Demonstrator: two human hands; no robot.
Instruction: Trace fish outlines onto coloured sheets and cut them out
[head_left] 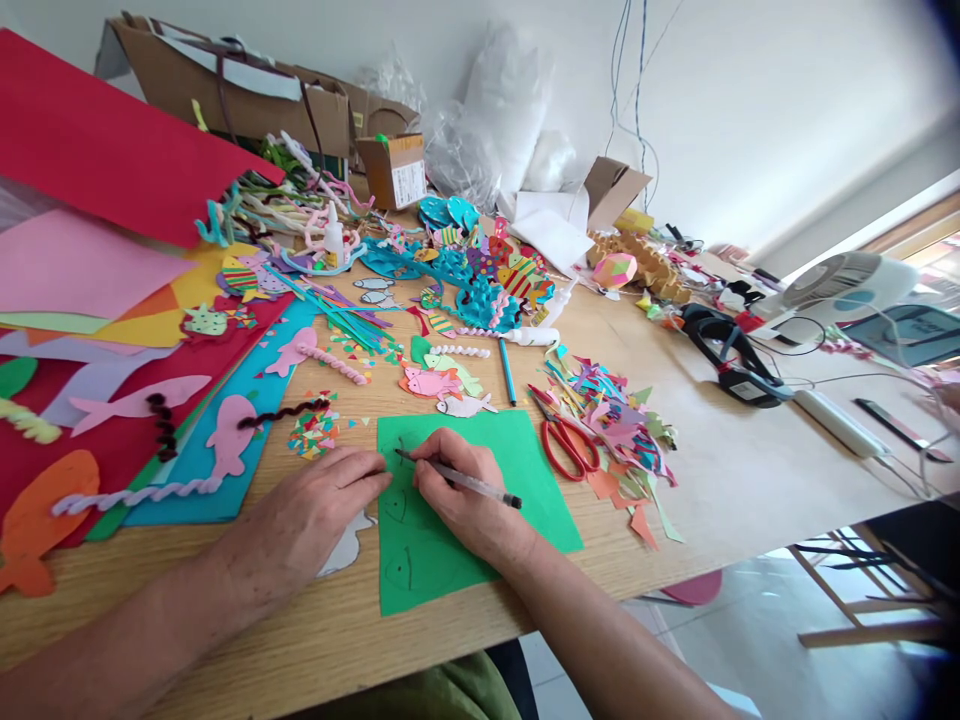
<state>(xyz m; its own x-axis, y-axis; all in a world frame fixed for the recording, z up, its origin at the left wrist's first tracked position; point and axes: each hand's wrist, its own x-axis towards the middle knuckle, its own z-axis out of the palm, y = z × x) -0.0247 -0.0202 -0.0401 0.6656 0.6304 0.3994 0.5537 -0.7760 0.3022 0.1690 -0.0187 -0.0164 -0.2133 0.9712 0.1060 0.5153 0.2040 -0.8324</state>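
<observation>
The pen (480, 487) is held in the right hand (465, 478), with thumb and fingers closed on it, and its tip is placed near the far left corner of the green sheet (525, 450). This sheet is laid at the near side of the table (300, 640), and fish-like outlines are drawn along its left part. By the left hand (319, 510), fingers kept together, the sheet's left edge is touched; nothing seems to be gripped. A pale cut-out (349, 548) is partly covered by it. Red scissors (556, 419) are laid to the right, beside paper scraps (619, 425).

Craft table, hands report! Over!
Right hand: holding slim clear-barrelled pen over green rectangular paper. Left hand: fingertips at paper's left edge. Red-handled scissors close by right edge.
</observation>
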